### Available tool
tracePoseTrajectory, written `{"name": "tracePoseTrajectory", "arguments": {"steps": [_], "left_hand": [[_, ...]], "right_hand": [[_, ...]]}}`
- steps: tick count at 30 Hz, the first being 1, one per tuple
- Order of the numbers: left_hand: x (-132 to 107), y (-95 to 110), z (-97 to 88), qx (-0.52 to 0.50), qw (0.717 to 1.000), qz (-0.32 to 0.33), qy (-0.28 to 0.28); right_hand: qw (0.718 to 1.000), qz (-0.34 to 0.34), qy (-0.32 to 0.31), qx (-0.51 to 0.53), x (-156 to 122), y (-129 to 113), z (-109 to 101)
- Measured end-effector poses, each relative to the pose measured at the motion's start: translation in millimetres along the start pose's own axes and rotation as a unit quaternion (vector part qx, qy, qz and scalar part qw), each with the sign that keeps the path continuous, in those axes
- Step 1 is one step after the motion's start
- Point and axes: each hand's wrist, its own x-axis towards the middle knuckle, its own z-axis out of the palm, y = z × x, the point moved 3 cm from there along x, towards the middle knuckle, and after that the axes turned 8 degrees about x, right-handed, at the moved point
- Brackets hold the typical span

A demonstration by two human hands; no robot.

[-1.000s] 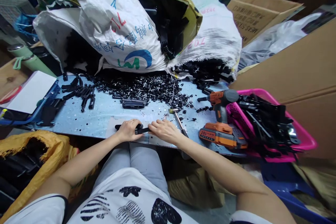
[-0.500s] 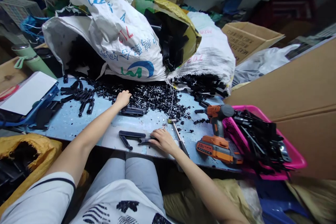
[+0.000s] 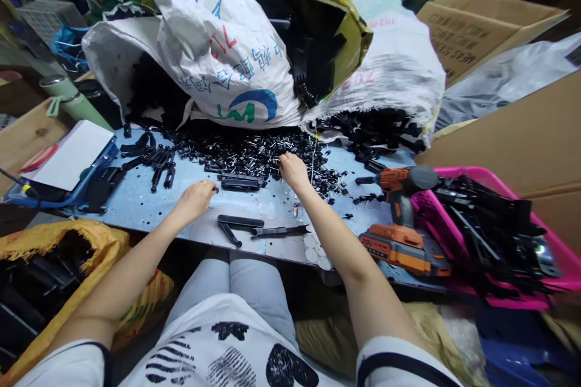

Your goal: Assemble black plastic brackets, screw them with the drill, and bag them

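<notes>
My left hand is above the near-left part of the blue tabletop, its fingers pinched on a small black part that barely shows at the tips. My right hand reaches into a heap of silver screws and small black pieces; its fingers are closed, and what is in them is hidden. Between the hands lies a ribbed black plastic piece. Closer to me rest a hinged black arm, bent into a V, and a forked black bar touching or nearly touching its end.
An orange cordless drill stands on the right beside a pink basket of black parts. White sacks and a yellow sack spill black parts behind the heap. At left are black links and a blue tray.
My left hand has drawn back from the heap toward me. My right hand has let go of the forked bar and moved forward into the screws. The view has shifted; the hammer no longer shows.
</notes>
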Motion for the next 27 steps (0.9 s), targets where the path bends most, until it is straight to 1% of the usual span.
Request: {"name": "tracePoseTrajectory", "arguments": {"steps": [2,3,4,6,8,11,15,18,21,24,25,27], "left_hand": [[-28.4,8.9,-2.0,0.003,0.998,0.025,-0.05],[-37.9,14.2,-3.0,0.007,0.997,0.033,-0.067],[-44.2,19.8,-4.3,0.015,0.996,0.04,-0.078],[-48.8,30.6,-8.3,0.042,0.994,0.047,-0.084],[-47.1,39.9,-12.7,0.073,0.993,0.051,-0.084],[-42.3,51.6,-15.1,0.118,0.986,0.067,-0.091],[-36.5,64.9,-8.1,0.16,0.981,0.074,-0.082],[-31.6,71.8,0.8,0.149,0.985,0.065,-0.062],[-30.5,68.3,11.2,0.097,0.993,0.039,-0.048],[-39.8,57.6,26.6,0.023,0.999,0.0,-0.035],[-44.8,55.0,32.4,0.002,1.0,-0.01,-0.016],[-55.1,52.9,42.6,-0.031,0.998,-0.012,0.058]], "right_hand": [[0.996,-0.019,0.045,0.068,-25.4,-4.4,-8.1],[0.992,-0.03,0.062,0.109,-39.7,-8.3,-12.9],[0.986,-0.042,0.065,0.148,-54.0,-13.2,-17.2],[0.978,-0.059,0.026,0.2,-80.5,-25.4,-23.0],[0.971,-0.068,-0.036,0.226,-101.9,-38.2,-24.8],[0.965,-0.074,-0.105,0.231,-121.5,-53.8,-23.8],[0.963,-0.08,-0.158,0.202,-128.7,-66.4,-23.1],[0.968,-0.087,-0.171,0.164,-130.4,-72.1,-23.4],[0.975,-0.101,-0.159,0.118,-132.3,-73.3,-17.4],[0.974,-0.136,-0.147,0.108,-131.7,-71.5,-5.6],[0.973,-0.145,-0.145,0.103,-131.2,-70.9,-1.9],[0.975,-0.15,-0.135,0.088,-130.7,-70.4,3.2]]}}
